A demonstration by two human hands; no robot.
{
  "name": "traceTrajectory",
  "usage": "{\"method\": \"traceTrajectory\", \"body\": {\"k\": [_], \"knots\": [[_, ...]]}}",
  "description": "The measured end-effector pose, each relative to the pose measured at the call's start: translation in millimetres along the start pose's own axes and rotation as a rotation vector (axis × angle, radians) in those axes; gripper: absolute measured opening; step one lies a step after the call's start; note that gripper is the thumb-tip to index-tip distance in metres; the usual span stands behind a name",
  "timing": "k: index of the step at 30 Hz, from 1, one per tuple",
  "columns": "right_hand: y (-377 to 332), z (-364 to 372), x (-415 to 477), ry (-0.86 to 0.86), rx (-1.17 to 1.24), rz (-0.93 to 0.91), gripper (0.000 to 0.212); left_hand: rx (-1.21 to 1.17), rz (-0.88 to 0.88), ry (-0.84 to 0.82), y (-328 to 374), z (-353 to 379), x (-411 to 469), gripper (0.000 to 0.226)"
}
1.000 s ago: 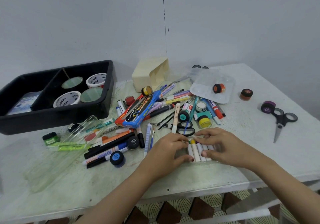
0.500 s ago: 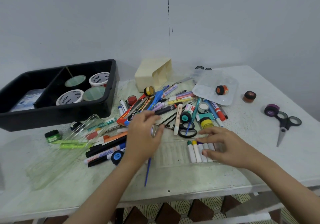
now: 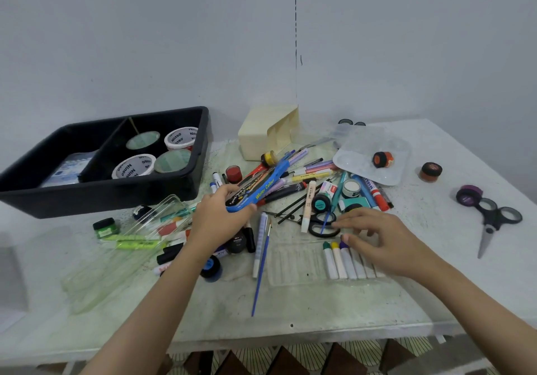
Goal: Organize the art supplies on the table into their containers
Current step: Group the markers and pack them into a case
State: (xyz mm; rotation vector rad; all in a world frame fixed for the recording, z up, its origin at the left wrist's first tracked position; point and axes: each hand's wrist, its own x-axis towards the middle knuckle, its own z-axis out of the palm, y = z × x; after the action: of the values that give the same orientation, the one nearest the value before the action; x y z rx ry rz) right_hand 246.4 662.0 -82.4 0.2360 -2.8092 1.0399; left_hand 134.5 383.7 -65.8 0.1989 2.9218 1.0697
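Note:
My left hand (image 3: pixel 216 220) grips the near end of a blue and orange water colour box (image 3: pixel 257 187), lifted at a slant over the pile of markers and pens (image 3: pixel 305 177). My right hand (image 3: pixel 380 239) rests with spread fingers over a row of small white paint tubes (image 3: pixel 341 260) lying in a clear plastic tray (image 3: pixel 293 263). A blue paintbrush (image 3: pixel 261 270) lies between the two hands. Small paint pots (image 3: pixel 321 202) sit in the pile.
A black divided bin (image 3: pixel 96 191) with tape rolls stands at the back left. A clear lid (image 3: pixel 116 258) lies at the left, a cream box (image 3: pixel 261 133) at the back, a clear palette (image 3: pixel 366 171) and scissors (image 3: pixel 491 223) at the right. The table edge runs near me.
My left hand left the paint tubes, moved up and left, and took hold of the water colour box. My right hand stayed over the tubes.

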Motion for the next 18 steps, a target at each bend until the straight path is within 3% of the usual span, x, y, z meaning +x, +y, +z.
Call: {"method": "traceTrajectory", "body": {"k": [4,7,11,15,18], "knots": [[-6.2,-0.6,12.4,0.077,0.065,0.0,0.024,-0.222,0.047,-0.03,9.7,-7.3,-13.4,0.033],[-15.7,-2.3,27.3,0.194,0.215,0.091,0.026,-0.321,0.137,-0.108,16.4,-9.0,-22.2,0.038],[-28.3,-12.8,51.7,0.261,0.563,0.265,0.026,-0.254,0.294,-0.184,21.4,-2.1,-32.5,0.052],[-25.0,-26.3,72.1,0.239,0.661,0.374,0.016,-0.186,0.4,-0.198,25.7,3.2,-34.1,0.06],[-18.3,-32.9,81.9,0.317,0.774,0.412,0.014,-0.027,0.398,-0.17,20.7,4.3,-25.7,0.081]]}}
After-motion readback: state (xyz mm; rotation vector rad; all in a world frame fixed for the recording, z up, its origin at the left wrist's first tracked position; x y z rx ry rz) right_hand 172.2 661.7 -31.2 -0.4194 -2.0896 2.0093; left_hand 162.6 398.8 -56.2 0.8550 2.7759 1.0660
